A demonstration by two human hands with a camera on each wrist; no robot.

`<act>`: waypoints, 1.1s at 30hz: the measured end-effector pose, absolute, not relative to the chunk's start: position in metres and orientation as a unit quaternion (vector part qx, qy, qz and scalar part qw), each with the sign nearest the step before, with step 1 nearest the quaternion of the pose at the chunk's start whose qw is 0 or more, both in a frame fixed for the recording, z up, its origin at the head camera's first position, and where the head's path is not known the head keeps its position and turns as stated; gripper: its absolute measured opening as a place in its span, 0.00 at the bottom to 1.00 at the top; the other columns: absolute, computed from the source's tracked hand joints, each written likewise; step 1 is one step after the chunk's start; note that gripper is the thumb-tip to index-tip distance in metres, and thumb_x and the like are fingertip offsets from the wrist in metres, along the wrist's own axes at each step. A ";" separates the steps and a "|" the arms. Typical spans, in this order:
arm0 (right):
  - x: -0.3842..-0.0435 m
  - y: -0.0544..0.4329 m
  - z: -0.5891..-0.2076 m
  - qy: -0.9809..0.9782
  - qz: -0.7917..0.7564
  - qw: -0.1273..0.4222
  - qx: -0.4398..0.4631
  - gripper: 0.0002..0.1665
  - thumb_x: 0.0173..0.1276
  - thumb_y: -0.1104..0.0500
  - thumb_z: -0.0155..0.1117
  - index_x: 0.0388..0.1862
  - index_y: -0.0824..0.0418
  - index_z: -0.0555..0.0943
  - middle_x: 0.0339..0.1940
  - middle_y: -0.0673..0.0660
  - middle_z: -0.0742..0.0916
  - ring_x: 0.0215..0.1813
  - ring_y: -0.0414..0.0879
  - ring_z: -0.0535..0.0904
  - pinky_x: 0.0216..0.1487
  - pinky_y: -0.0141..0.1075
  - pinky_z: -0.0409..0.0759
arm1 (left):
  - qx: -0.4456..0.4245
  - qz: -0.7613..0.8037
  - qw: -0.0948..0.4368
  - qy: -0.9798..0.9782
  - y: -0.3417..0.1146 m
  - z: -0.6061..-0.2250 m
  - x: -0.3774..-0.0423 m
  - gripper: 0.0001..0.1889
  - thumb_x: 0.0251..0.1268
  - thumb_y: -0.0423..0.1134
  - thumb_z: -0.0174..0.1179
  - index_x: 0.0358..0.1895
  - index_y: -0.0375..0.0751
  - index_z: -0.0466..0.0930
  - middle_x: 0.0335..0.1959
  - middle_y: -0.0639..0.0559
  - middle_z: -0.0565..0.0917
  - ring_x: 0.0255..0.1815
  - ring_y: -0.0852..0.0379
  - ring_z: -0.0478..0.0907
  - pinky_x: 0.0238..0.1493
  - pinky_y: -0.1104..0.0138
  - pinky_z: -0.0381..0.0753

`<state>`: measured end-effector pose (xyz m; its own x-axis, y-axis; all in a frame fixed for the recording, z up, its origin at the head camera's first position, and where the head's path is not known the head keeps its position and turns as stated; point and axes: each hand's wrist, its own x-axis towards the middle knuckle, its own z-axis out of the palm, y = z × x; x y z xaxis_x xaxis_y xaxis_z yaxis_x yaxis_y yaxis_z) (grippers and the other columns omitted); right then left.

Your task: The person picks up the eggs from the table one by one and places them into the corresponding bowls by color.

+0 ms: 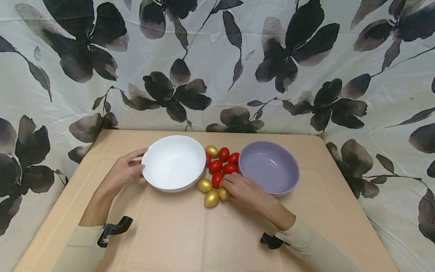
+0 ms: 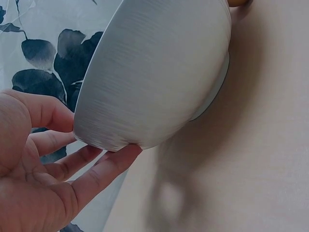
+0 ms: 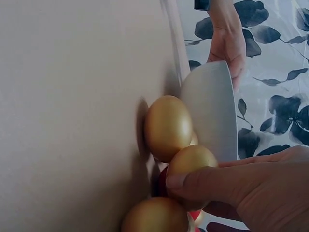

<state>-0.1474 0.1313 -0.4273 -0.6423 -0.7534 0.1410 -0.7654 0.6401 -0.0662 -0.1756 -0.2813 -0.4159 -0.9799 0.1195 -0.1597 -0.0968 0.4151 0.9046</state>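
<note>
At edge of white bowl (image 1: 158, 185), left hand (image 1: 119, 173) grasping, right hand (image 1: 245, 190) pinching crowded gold egg (image 3: 193, 160)

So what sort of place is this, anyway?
Probably a staged tabletop setup indoors, though the room itself doesn't show. A creased flower-print sheet forms the backdrop to a plain light-brown table, where a white bowl and a purple bowl flank red and gold eggs.

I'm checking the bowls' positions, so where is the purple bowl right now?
In the head view, the purple bowl stands right of centre on the table, just right of the red eggs.
</note>
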 end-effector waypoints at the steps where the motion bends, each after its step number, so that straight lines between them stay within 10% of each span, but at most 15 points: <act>1: -0.148 0.131 -0.426 -0.905 0.064 0.048 0.417 0.21 0.60 0.60 0.76 0.53 0.53 0.84 0.50 0.49 0.84 0.52 0.44 0.78 0.51 0.34 0.83 | 0.006 0.541 0.099 0.835 -0.281 -0.416 -0.176 0.35 0.73 0.29 0.55 0.81 0.42 0.56 0.74 0.30 0.65 0.55 0.52 0.79 0.47 0.58 0.87; 10: -0.156 0.136 -0.421 -0.904 0.131 0.049 0.404 0.23 0.55 0.59 0.79 0.50 0.51 0.81 0.47 0.47 0.80 0.44 0.40 0.77 0.39 0.30 0.82 | 0.005 0.541 0.096 0.835 -0.280 -0.417 -0.177 0.35 0.72 0.29 0.55 0.80 0.42 0.57 0.73 0.30 0.66 0.52 0.57 0.80 0.46 0.58 0.87; 33: -0.172 0.146 -0.409 -0.899 0.195 0.019 0.391 0.24 0.59 0.57 0.77 0.54 0.50 0.80 0.53 0.46 0.77 0.48 0.40 0.77 0.47 0.33 0.82 | 0.000 0.543 0.096 0.834 -0.277 -0.420 -0.181 0.35 0.73 0.30 0.55 0.81 0.44 0.56 0.74 0.30 0.65 0.53 0.55 0.80 0.46 0.59 0.87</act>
<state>-0.1722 0.1457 -0.4085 -0.6938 -0.6956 0.1865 -0.7104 0.6184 -0.3360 -0.1813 -0.2773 -0.4205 -0.9816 0.1035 -0.1604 -0.1048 0.4102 0.9060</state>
